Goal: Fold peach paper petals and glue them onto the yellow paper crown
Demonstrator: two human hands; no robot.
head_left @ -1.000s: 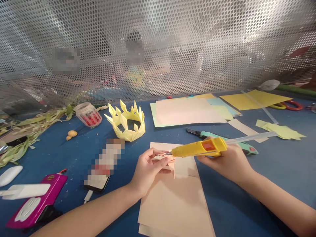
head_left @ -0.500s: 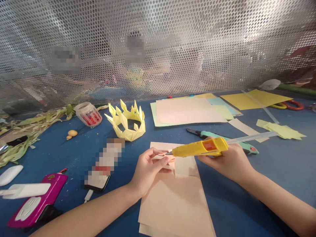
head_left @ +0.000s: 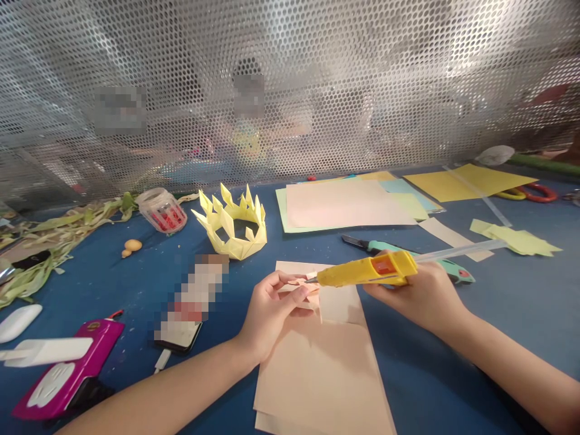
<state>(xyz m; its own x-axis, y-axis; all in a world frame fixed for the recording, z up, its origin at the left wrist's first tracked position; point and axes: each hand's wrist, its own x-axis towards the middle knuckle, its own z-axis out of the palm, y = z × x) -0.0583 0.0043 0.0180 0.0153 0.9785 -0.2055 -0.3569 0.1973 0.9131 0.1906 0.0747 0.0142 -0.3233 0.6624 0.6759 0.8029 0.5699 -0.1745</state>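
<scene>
My right hand [head_left: 419, 296] grips a yellow glue gun [head_left: 367, 272] with a clear glue stick [head_left: 457, 251] poking out of its back. Its nozzle points left at a small folded piece of peach paper [head_left: 304, 292] that my left hand [head_left: 269, 314] pinches between thumb and fingers. Both hands hover over a stack of peach paper sheets [head_left: 321, 368] lying on the blue table [head_left: 453, 374].
A yellow folded paper crown [head_left: 233, 223] stands behind my left hand. A teal utility knife [head_left: 408, 254] lies behind the glue gun. Coloured sheets [head_left: 348, 202], scissors [head_left: 528, 193], a phone [head_left: 181, 329], a magenta punch [head_left: 63, 374] and green leaf strips [head_left: 45, 241] are spread around. A perforated metal screen [head_left: 317, 78] closes the back.
Almost nothing has moved; the glue gun's nozzle stays at the small folded piece with only a slight shift.
</scene>
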